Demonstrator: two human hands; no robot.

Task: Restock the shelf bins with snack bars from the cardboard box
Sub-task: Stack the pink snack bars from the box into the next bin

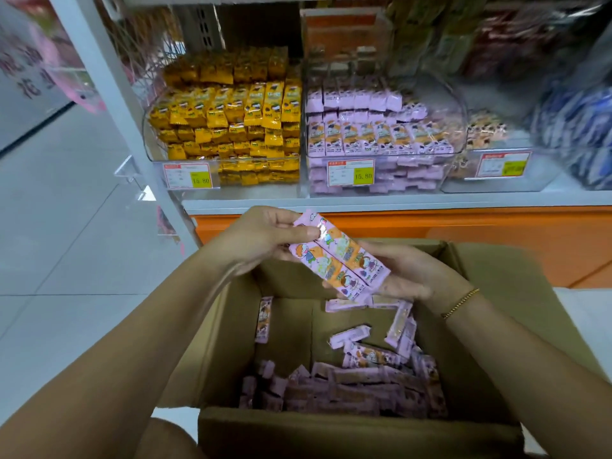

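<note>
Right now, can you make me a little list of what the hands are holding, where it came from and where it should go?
held: pink snack bars, at least two, side by side
left hand: pinches their upper end
right hand: holds their lower end from beneath
source: cardboard box, open, with loose bars inside
matching place: pink bin, clear, on the shelf beyond the box
neighbour: yellow bin, left of the pink one
price tags: 15.80 on both bins

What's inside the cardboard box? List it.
Pink snack bars lie heaped in the cardboard box, thickest at its near side. Bare bottom shows farther back. Anything beneath the heap is covered.
</note>
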